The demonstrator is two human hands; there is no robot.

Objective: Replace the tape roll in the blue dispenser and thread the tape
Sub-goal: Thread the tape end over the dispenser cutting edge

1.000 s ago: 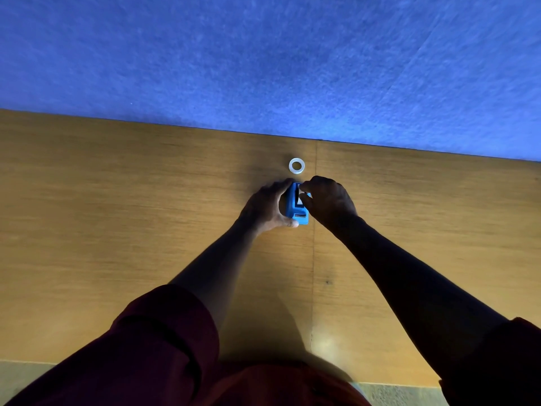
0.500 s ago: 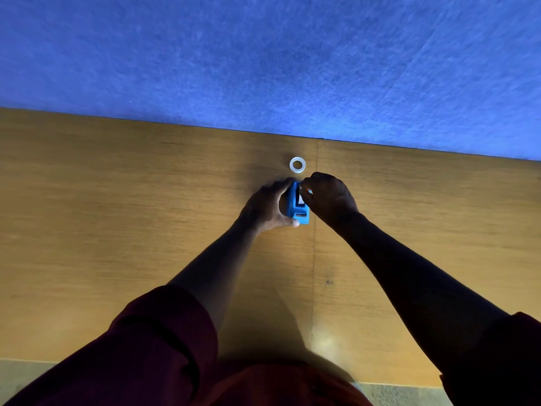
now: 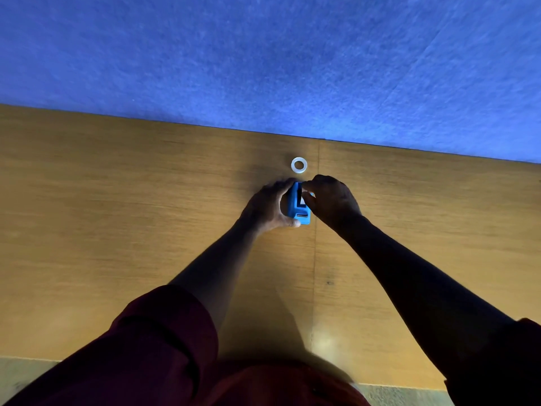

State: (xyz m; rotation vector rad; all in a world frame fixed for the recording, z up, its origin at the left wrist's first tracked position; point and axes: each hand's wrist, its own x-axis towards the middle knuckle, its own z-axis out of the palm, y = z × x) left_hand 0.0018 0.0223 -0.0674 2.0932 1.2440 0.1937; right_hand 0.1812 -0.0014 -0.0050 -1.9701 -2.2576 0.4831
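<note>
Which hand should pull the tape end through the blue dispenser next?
Probably the right hand: its fingertips already sit at the open top of the blue dispenser, while the left hand wraps the body and steadies it on the table.

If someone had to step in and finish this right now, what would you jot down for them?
Left hand: gripping the blue dispenser from its left side, on the wooden table.
Right hand: fingertips working at the dispenser's top right; whether they pinch tape cannot be seen.
White ring: lies flat just beyond the dispenser, untouched, probably the old core.
Done: a roll seems to be seated, though that is unclear.
Left: thread the tape to the cutter.
</note>
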